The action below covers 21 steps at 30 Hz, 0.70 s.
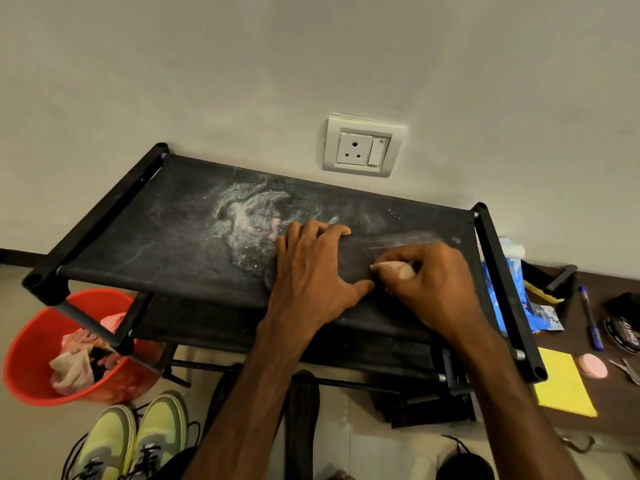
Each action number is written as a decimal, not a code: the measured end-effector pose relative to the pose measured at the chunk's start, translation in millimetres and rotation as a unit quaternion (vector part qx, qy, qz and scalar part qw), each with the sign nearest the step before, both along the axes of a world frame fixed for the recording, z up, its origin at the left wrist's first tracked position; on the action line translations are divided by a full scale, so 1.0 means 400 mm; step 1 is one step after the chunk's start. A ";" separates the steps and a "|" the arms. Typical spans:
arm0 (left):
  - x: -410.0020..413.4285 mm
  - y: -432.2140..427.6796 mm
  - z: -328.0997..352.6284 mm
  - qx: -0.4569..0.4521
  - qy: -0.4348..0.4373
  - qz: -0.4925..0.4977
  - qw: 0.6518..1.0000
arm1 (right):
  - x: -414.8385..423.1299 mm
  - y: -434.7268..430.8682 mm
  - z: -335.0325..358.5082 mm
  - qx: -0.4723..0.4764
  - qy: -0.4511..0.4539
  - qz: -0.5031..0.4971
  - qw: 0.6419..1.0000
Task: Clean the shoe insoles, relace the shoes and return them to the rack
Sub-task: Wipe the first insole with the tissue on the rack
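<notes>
From the head view, I am leaning over the shoe rack [145, 230]. Its black fabric top shelf is smeared with pale powdery residue near the middle. The insole [363, 254] lies flat on that shelf toward the right end. It is dark against dark cloth, so I can only make out its outline faintly.

My left hand [311, 271] is spread, fingers fairly straight, pressing down on what looks like the rounded end of the insole. My right hand [426, 282] is curled, its fingertips pinching a small pale wad [398, 270] against the insole surface. I cannot tell whether the wad is cloth or tissue.

I judge the insole to be light, thin and floppy, and the slack fabric under it gives way. It will slide or buckle if rubbed with nothing holding it down, so I pin one end with a flat palm and wipe away from that palm. To lift it, I would take it by an edge near the middle so it does not fold.

The yellow-green sneakers [131, 441] stand on the floor below, laces loose. Beside them a red bucket [27, 344] holds crumpled wipes. On the brown worktop [616, 403] at right lie a pen [590, 320] and a yellow pad [561, 386].
</notes>
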<state>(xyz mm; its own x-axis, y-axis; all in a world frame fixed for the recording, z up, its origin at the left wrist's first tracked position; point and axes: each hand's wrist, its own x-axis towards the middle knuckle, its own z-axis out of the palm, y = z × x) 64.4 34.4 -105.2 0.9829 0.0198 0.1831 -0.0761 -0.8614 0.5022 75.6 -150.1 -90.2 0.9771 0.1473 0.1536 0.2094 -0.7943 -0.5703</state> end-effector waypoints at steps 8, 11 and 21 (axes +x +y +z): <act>-0.001 0.000 0.001 -0.003 0.000 0.001 1.000 | 0.046 -0.083 0.000 -0.024 -0.067 -0.212 0.975; -0.002 -0.003 0.002 0.003 -0.002 0.003 1.000 | 0.039 -0.055 0.002 -0.043 -0.058 -0.189 0.979; -0.004 0.002 -0.002 -0.011 -0.002 -0.001 1.000 | 0.020 0.054 0.000 -0.025 -0.025 -0.039 0.999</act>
